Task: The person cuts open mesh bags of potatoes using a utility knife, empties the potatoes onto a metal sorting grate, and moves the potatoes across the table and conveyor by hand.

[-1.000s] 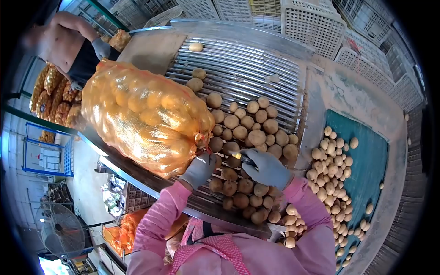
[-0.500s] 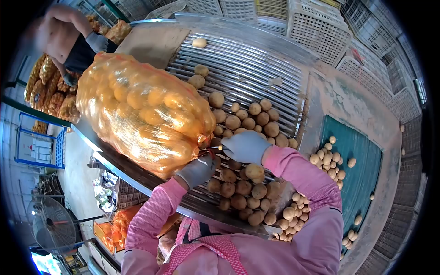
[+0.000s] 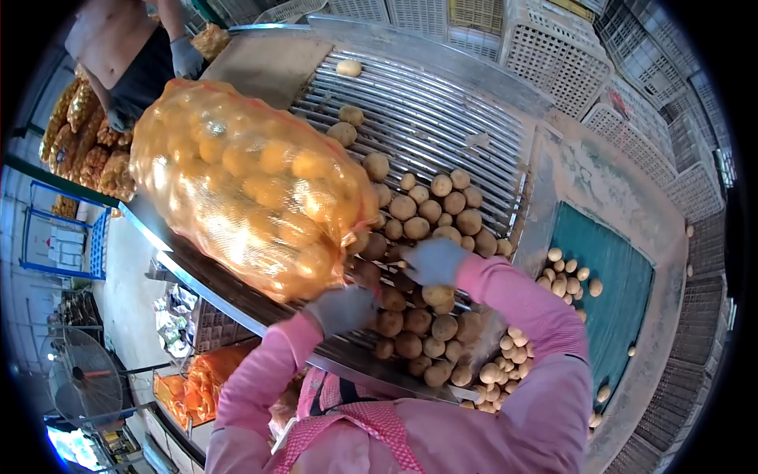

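A big orange mesh bag full of potatoes lies on the metal roller table. Its gathered corner points toward my hands. My left hand, in a grey glove, is closed just below that corner; what its fingers hold is hidden. To the right, my gloved right hand is closed over the loose potatoes, around a tool with a small yellowish tip showing at the fingers. The rest of the tool is hidden.
Another person with gloved hands stands behind the bag. White crates line the far side. A green belt carrying potatoes is at right. Filled sacks, a fan and orange netting are at left.
My right hand moved in to the bag's corner with the tool, then back right. My left hand has dropped slightly below the corner. The other person's hand has come down nearer the bag.
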Demonstrator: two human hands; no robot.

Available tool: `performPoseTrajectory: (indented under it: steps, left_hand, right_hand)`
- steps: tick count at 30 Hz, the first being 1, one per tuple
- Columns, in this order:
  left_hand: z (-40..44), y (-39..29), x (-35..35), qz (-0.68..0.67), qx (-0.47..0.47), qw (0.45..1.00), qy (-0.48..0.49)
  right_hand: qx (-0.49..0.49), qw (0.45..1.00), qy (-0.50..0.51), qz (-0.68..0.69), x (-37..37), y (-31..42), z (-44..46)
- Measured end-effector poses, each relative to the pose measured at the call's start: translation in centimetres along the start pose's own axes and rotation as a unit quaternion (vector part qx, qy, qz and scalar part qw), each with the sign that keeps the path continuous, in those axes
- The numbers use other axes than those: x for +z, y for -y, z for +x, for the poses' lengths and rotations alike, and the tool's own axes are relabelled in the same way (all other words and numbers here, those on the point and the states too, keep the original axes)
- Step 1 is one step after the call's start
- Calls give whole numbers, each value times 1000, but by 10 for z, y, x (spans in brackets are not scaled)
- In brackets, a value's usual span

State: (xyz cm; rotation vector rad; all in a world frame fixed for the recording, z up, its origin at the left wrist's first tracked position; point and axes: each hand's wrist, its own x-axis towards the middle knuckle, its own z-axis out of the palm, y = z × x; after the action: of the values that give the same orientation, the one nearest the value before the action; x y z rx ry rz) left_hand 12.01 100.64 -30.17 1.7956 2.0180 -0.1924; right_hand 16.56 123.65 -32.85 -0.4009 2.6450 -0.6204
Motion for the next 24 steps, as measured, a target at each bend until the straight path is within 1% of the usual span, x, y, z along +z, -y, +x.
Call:
performPoseTrajectory:
  steps: [1,2,3,5,6,7,8,10,11,12,14,15,16,17,18,19,20,21,22,23,24]
  left_hand:
    - [-13,-5,7,7,1,1000,1]
    - [-30,-12,19,-105,-69,990,-66]
    - [-40,-17,26,-217,-138,957,-132]
    - [-56,-34,20,-206,-150,960,-114]
    - [-62,-42,17,-196,-160,963,-98]
    - [-64,-46,16,-193,-175,961,-94]
    - [-66,-51,16,-194,-180,959,-102]
    - [-72,-63,11,-173,-138,971,-93]
    - [-85,-74,0,-241,-106,963,-58]
    - [-96,-82,-11,-241,-111,962,-65]
    - [-117,-90,-26,-275,-75,943,-171]
    - [-136,-84,-26,-316,-136,933,-103]
    - [-155,-74,-14,-310,-129,934,-122]
    - [-179,-67,0,-318,-156,919,-176]
    - [-201,-62,-4,-352,-123,899,-230]
    - [-225,-59,4,-365,-143,862,-320]
    - [-243,-70,-11,-407,-186,781,-436]
    - [-267,-70,10,-383,-269,685,-558]
    - [-292,-69,16,-473,-285,551,-626]
    - [-322,-60,27,-419,-331,532,-657]
    - [-337,-58,25,-375,-441,481,-658]
  right_hand:
    - [-5,999,35,-8,13,-10,-10]
    - [-7,999,32,-11,20,-19,-20]
    - [16,998,-14,59,28,-29,-32]
    - [61,973,-95,202,46,-39,-54]
    - [82,951,-132,268,48,-33,-62]
    - [139,890,-123,417,49,-24,-70]
    - [135,894,-120,410,55,-16,-76]
    - [109,801,-198,554,69,0,-86]
    - [117,765,-209,598,53,24,-97]
    - [112,770,-206,594,55,33,-103]
    - [59,732,-260,627,62,47,-115]
    - [51,740,-255,621,63,55,-117]
    - [45,720,-271,637,63,64,-116]
    - [38,701,-287,652,62,74,-114]
    - [26,712,-280,643,60,85,-112]
    - [32,727,-262,634,57,96,-108]
    - [35,742,-242,624,55,106,-102]
    - [18,758,-224,612,56,115,-94]
    - [-2,769,-200,607,59,125,-84]
    - [-23,781,-170,600,64,136,-74]
    - [-32,787,-149,598,69,144,-65]
